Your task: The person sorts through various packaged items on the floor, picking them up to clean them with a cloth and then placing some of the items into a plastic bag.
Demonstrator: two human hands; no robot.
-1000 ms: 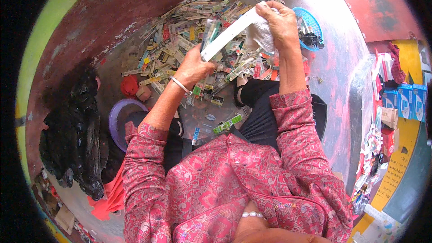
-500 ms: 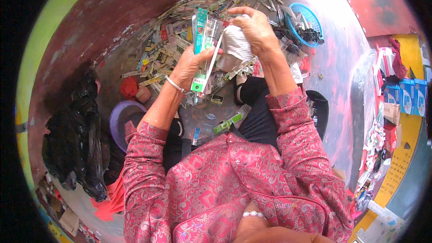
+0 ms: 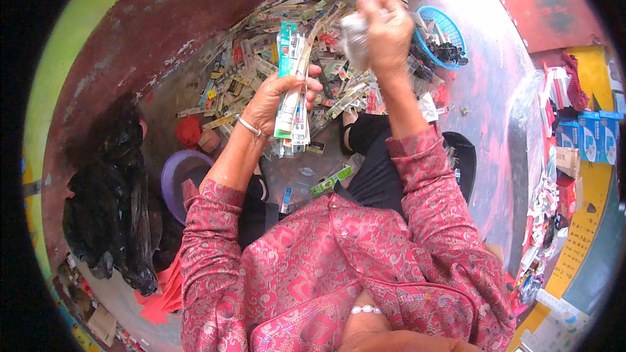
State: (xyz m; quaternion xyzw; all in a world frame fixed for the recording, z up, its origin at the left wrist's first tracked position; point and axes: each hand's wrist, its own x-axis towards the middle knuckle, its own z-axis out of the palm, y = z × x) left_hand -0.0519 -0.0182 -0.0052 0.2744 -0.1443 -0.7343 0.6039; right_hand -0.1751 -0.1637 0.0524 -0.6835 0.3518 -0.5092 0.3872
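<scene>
My left hand [image 3: 268, 99] is closed around a stack of long narrow packages [image 3: 291, 94], clear with green and white parts, held upright. A pale strip stands up from the top of that stack, leaning right. Up and to the right, my right hand [image 3: 386, 36] is closed on a white ribbed bundle [image 3: 354, 38], smeared by motion; its exact kind cannot be made out. Beyond both hands lies a broad heap of similar narrow packages [image 3: 251, 65] on the floor.
A blue basket [image 3: 450, 23] with black plastic stands at the far right. A purple basin [image 3: 171, 186] and black plastic bags [image 3: 111, 208] are at the left. Loose green packages [image 3: 331, 180] lie near my lap. Blue boxes [image 3: 589, 137] line the right side.
My right hand has moved up and slightly right with the white bundle, away from my left hand. The stack in my left hand has turned a little and looks fuller.
</scene>
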